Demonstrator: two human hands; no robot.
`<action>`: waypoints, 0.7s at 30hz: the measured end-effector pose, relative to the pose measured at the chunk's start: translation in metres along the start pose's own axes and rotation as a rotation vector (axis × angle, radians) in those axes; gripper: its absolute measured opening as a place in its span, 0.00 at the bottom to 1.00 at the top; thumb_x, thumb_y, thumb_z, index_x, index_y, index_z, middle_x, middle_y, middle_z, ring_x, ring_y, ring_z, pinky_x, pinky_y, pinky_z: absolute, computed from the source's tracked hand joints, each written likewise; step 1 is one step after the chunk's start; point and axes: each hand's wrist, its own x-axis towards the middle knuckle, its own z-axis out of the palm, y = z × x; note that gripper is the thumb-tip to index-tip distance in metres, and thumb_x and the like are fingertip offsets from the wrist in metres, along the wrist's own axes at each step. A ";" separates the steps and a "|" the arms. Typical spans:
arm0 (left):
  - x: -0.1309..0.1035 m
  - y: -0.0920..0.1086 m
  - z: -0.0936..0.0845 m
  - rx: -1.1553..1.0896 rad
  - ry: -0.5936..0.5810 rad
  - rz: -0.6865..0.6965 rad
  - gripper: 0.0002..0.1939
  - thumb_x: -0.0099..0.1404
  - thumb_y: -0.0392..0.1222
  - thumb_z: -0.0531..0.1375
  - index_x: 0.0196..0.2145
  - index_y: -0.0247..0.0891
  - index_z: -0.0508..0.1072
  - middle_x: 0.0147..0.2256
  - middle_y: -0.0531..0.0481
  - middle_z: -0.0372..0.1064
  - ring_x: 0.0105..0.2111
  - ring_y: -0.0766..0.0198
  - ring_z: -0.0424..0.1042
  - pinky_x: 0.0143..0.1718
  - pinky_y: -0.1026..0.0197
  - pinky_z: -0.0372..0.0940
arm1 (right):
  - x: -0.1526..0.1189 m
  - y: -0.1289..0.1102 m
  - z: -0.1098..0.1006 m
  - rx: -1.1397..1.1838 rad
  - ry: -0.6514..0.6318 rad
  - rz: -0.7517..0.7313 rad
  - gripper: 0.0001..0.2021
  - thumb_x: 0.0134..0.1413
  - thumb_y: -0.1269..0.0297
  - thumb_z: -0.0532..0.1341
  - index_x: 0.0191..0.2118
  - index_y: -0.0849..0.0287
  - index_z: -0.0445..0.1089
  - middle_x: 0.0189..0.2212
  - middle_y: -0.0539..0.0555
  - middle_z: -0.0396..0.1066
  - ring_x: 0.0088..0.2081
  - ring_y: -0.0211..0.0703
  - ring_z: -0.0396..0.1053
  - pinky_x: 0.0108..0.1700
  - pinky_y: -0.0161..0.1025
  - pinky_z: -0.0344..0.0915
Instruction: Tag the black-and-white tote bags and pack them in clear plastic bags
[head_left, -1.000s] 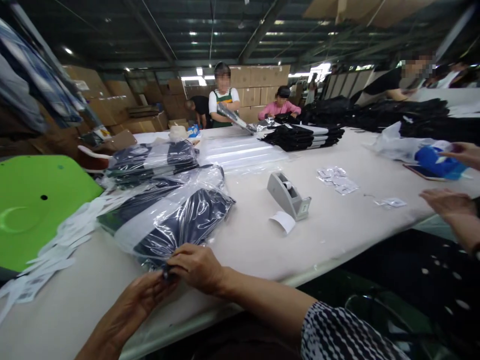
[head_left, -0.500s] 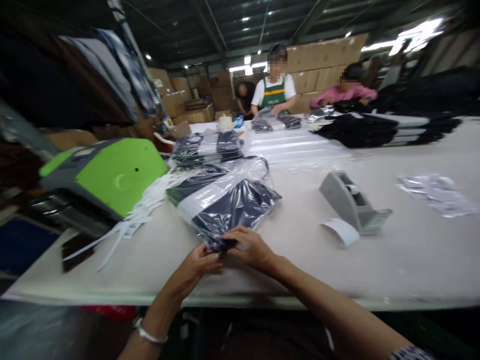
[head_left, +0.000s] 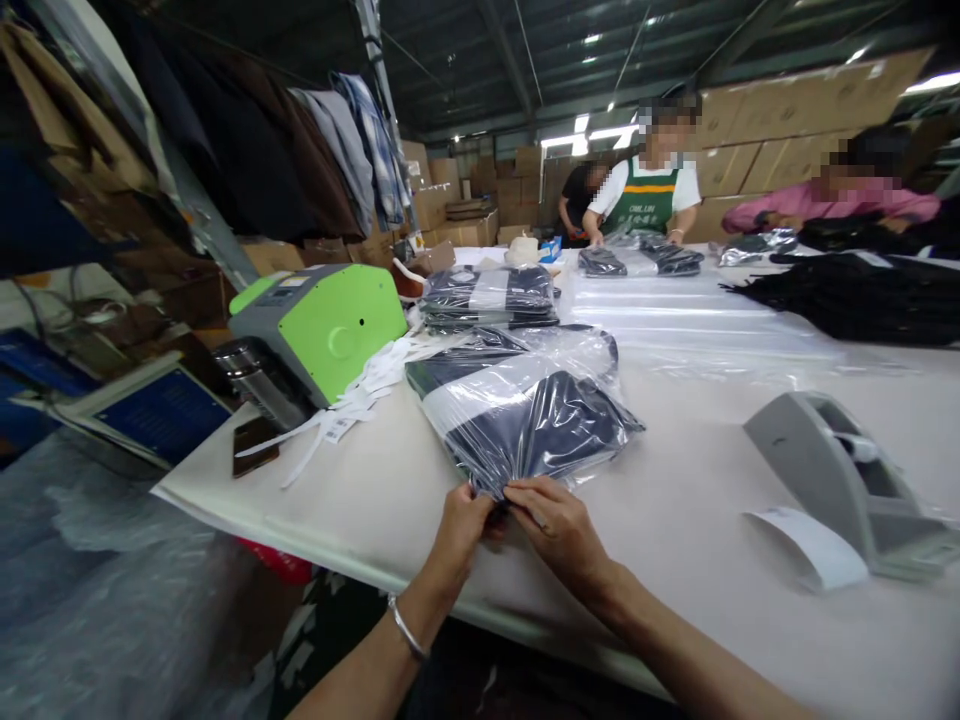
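Observation:
A dark garment with a pale band lies in a clear plastic bag (head_left: 525, 400) on the pale table (head_left: 360, 510). My left hand (head_left: 461, 530) and my right hand (head_left: 559, 525) meet at the bag's near corner, fingers closed on the gathered plastic. Both thumbs and forefingers pinch it; the other fingers are partly hidden. Behind this bag sits a stack of bagged garments (head_left: 487, 297). White paper tags (head_left: 375, 380) are spread to the left of the bag.
A green and grey machine (head_left: 337, 325), a metal flask (head_left: 262, 380) and a dark phone-like object (head_left: 255, 447) stand or lie at left. To the right is a grey tape dispenser (head_left: 832, 470). Clear plastic sheets (head_left: 690, 310) lie farther back. People (head_left: 641, 195) work across the table.
The view has swung left, so the table's things appear farther right. Both my hands have drawn closer together at the bag's corner, still gripping it.

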 end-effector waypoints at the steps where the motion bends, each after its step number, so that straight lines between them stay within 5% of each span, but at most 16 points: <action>1: 0.001 0.001 -0.001 -0.020 -0.003 -0.018 0.22 0.49 0.54 0.69 0.35 0.34 0.73 0.24 0.51 0.73 0.20 0.65 0.69 0.19 0.66 0.63 | 0.000 -0.001 0.000 -0.007 0.002 -0.021 0.11 0.64 0.71 0.60 0.49 0.57 0.76 0.41 0.58 0.78 0.42 0.44 0.76 0.46 0.41 0.77; 12: -0.003 0.036 -0.035 -0.119 -0.410 -0.171 0.28 0.40 0.44 0.76 0.39 0.31 0.77 0.37 0.43 0.77 0.36 0.57 0.77 0.35 0.61 0.73 | -0.003 0.002 -0.010 -0.031 -0.157 -0.155 0.21 0.65 0.75 0.58 0.62 0.58 0.66 0.49 0.61 0.74 0.50 0.47 0.72 0.52 0.46 0.74; 16: -0.004 0.031 -0.021 -0.066 -0.360 -0.169 0.31 0.41 0.60 0.76 0.34 0.33 0.77 0.30 0.47 0.75 0.29 0.62 0.74 0.28 0.64 0.69 | -0.011 0.008 -0.011 -0.036 -0.131 -0.182 0.23 0.65 0.76 0.58 0.63 0.55 0.65 0.49 0.60 0.74 0.50 0.48 0.73 0.52 0.47 0.74; 21: -0.001 0.027 -0.004 -0.047 -0.264 -0.144 0.33 0.36 0.61 0.76 0.31 0.31 0.78 0.24 0.49 0.72 0.22 0.67 0.69 0.24 0.66 0.64 | -0.019 0.033 -0.015 0.015 -0.193 -0.223 0.27 0.63 0.78 0.59 0.65 0.52 0.64 0.53 0.61 0.73 0.53 0.49 0.71 0.53 0.48 0.72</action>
